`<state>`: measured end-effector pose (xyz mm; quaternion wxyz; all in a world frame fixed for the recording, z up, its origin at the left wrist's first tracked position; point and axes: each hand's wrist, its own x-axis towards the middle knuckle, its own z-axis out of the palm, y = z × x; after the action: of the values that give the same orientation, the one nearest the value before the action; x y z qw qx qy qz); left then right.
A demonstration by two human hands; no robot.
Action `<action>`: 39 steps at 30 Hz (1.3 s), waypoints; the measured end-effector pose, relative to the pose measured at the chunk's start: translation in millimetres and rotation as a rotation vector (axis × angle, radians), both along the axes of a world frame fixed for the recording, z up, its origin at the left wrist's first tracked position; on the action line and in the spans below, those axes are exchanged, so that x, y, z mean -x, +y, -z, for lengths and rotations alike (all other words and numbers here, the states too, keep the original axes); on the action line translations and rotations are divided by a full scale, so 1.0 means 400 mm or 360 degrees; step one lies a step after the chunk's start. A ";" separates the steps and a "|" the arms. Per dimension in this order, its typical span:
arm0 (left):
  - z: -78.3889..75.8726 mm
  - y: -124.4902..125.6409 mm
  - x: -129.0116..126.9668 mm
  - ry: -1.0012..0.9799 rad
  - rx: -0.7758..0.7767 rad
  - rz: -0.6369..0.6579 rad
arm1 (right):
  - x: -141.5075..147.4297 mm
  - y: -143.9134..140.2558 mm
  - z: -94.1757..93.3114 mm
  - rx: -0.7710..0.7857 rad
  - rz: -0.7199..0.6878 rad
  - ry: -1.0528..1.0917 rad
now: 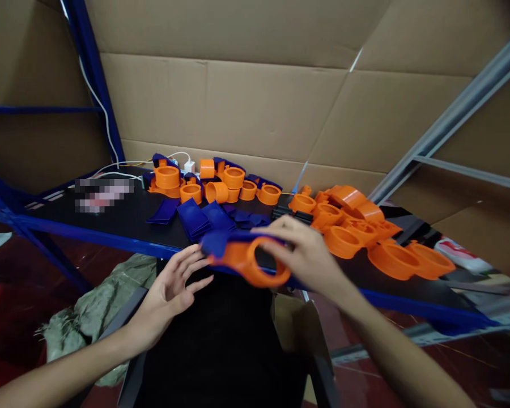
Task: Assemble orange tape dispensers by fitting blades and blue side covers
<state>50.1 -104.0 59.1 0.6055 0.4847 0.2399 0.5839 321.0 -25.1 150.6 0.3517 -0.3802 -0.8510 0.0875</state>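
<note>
My right hand [300, 252] is closed on an orange plastic ring part [238, 255], its thumb and fingers gripping the ring end. A dark blue flat piece [215, 243] sits at the left end and along the top of this part, slightly blurred. Beside that blue end is my left hand [174, 289], palm turned up and fingers spread, holding nothing; whether a fingertip touches the part I cannot tell. Just behind, on the black tabletop [127, 218], lie stacks of dark blue flat plates [193, 218] and small blue pieces [250, 218].
Several orange ring parts [168, 177] stand along the back, some with blue pieces. More orange parts [344, 241] are heaped at the right. A white plug [189, 166] with cables is behind. Blue frame posts [96, 73] and cardboard walls [238, 102] enclose the table. A greenish sack [106, 300] lies below left.
</note>
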 end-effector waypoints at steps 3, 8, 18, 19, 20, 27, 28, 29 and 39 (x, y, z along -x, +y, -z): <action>0.002 0.002 -0.006 0.0137 0.0086 0.0117 | -0.076 0.211 -0.095 -0.0039 0.0460 0.0072; 0.002 0.001 -0.010 0.0390 0.0149 0.0372 | -0.090 0.516 -0.167 0.0236 0.0997 0.0058; -0.020 -0.007 -0.003 0.0741 0.0189 0.0544 | 0.050 0.704 -0.068 0.0463 0.0948 0.0026; -0.019 -0.007 -0.002 0.0750 0.0189 0.0545 | 0.047 0.708 -0.068 0.0472 0.0938 0.0014; -0.017 -0.006 -0.002 0.0756 0.0188 0.0545 | 0.040 0.709 -0.071 0.0476 0.0928 -0.0005; 0.000 0.003 -0.003 0.0719 0.0198 0.0559 | -0.151 0.646 -0.122 0.0574 0.0941 -0.0402; 0.003 0.004 -0.004 0.0716 0.0201 0.0559 | -0.184 0.633 -0.125 0.0613 0.0954 -0.0487; 0.005 0.005 -0.004 0.0719 0.0207 0.0558 | -0.214 0.621 -0.126 0.0655 0.0964 -0.0570; 0.010 0.004 -0.011 0.0705 0.0244 0.0585 | -0.259 0.559 -0.088 0.0627 0.1041 -0.0903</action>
<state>54.3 -102.3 55.2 0.6689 0.5885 0.3177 0.3247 424.6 198.4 185.9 0.0359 -0.6964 -0.7163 0.0246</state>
